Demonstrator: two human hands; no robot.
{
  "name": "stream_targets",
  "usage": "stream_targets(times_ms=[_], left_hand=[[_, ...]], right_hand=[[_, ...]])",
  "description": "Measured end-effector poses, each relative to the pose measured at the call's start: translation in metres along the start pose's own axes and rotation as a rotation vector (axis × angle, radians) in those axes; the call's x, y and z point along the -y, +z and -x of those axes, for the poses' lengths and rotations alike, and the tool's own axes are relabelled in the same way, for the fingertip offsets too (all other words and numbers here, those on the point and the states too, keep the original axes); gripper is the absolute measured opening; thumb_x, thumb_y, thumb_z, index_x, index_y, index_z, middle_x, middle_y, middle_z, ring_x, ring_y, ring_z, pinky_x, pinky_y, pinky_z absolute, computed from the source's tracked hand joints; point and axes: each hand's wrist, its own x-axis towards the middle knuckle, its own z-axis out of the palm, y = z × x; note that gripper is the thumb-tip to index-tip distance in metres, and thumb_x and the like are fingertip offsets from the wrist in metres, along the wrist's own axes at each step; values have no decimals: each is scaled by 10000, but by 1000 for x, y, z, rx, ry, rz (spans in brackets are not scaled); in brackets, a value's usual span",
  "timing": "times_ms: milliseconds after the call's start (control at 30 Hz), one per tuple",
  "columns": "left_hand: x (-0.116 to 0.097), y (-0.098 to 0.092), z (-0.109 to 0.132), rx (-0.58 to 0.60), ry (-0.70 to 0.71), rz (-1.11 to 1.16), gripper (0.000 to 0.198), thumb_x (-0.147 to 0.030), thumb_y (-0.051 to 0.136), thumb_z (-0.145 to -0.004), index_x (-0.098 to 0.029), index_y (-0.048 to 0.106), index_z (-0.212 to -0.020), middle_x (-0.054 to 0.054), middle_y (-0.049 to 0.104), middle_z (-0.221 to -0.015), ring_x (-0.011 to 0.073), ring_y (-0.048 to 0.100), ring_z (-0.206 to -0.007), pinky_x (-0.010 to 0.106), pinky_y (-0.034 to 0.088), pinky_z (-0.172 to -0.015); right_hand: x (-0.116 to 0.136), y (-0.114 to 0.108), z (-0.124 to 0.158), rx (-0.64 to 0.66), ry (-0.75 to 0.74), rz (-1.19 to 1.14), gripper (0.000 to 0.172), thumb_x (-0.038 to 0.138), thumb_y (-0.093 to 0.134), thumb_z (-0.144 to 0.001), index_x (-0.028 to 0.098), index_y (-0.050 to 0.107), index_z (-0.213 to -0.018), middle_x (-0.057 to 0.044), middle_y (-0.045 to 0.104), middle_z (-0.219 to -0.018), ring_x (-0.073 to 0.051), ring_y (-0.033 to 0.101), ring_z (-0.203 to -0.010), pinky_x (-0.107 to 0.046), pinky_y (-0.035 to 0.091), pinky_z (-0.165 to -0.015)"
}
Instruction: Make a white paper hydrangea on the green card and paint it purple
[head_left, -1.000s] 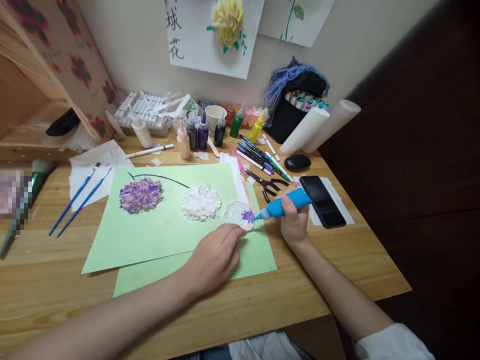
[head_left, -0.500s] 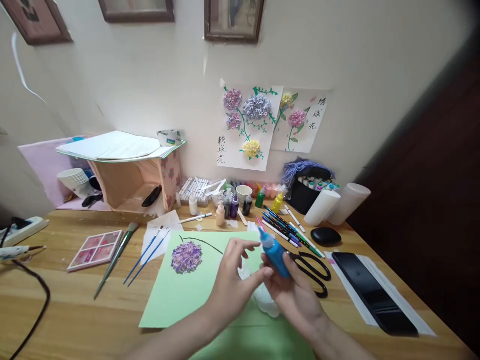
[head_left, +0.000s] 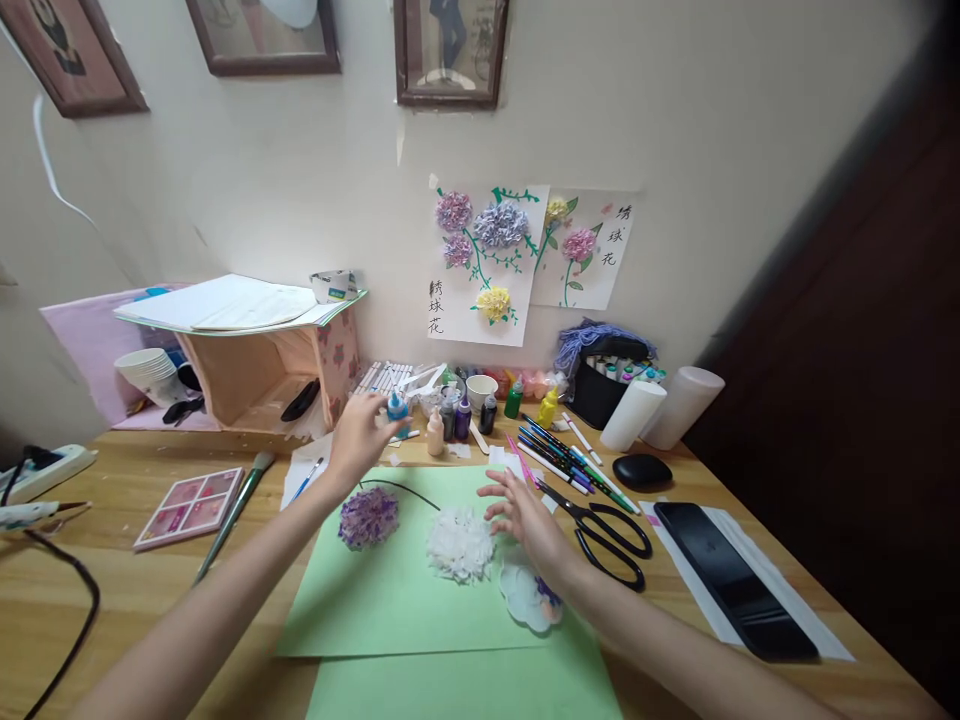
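Observation:
My left hand (head_left: 361, 437) reaches to the back of the desk, its fingers and thumb around a blue paint bottle (head_left: 398, 404) with its nozzle up. Over the light green paper (head_left: 330, 625), my right hand (head_left: 521, 510) is open with fingers spread and holds nothing. Just left of it on the paper is a fluffy white flower (head_left: 460, 545). A purple flower (head_left: 368, 518) with a dark curved stem line (head_left: 409, 489) is further left. Partly under my right wrist lies a white scalloped palette (head_left: 525, 597) with purple and peach paint on it.
Paint bottles (head_left: 463, 419) and a paper cup (head_left: 481, 388) line the back. Markers (head_left: 559, 455), black scissors (head_left: 611, 530), a black mouse (head_left: 642, 471) and a phone (head_left: 731, 580) lie on the right. A large brush (head_left: 236, 515) and a pink palette box (head_left: 191, 505) are left.
The blue bottle has gone from my right hand to my left, which has moved to the back left. My right hand has opened, and the white flower and palette now show.

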Motion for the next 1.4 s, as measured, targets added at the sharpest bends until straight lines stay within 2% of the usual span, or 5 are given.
stream_targets(times_ms=[400, 700, 1033, 1200, 1400], left_hand=[[25, 76, -48, 140, -148, -147, 321, -362, 570, -913, -148, 578, -1152, 85, 607, -1164, 211, 608, -1025, 437, 521, -876], [24, 89, -56, 172, -197, -195, 324, -356, 575, -911, -147, 576, -1160, 87, 610, -1163, 211, 614, -1019, 431, 529, -869], [19, 77, -58, 113, -149, -158, 315, -192, 665, -774, -105, 549, -1054, 151, 664, -991, 305, 641, -996, 371, 497, -789], [5, 47, -23, 6, -31, -105, 334, -192, 536, -859, -98, 484, -1175, 192, 581, -1155, 320, 557, -1138, 432, 459, -923], [-28, 28, 94, 142, 329, 82, 308, -342, 495, -925, -191, 471, -1192, 108, 598, -1108, 260, 578, -1039, 401, 500, -859]], right_hand=[[14, -53, -11, -73, -297, 242, 406, 502, 700, -712, 168, 661, -940, -19, 635, -747, -129, 540, -570, -253, 423, -500], [29, -70, -65, -141, -487, 567, 290, 450, 528, -860, 183, 625, -920, -43, 653, -849, -181, 598, -746, -329, 490, -716], [31, -67, -134, -271, -380, 904, 286, 317, 577, -924, 153, 587, -1158, -84, 618, -1167, -201, 630, -984, -415, 537, -849], [31, -76, -104, -107, -342, 1034, 103, 155, 576, -842, 173, 667, -888, -24, 704, -797, -151, 655, -684, -264, 507, -654], [46, -121, -22, -86, -332, 1204, 83, 272, 618, -767, 202, 653, -741, -14, 670, -691, -178, 603, -649, -259, 414, -582]])
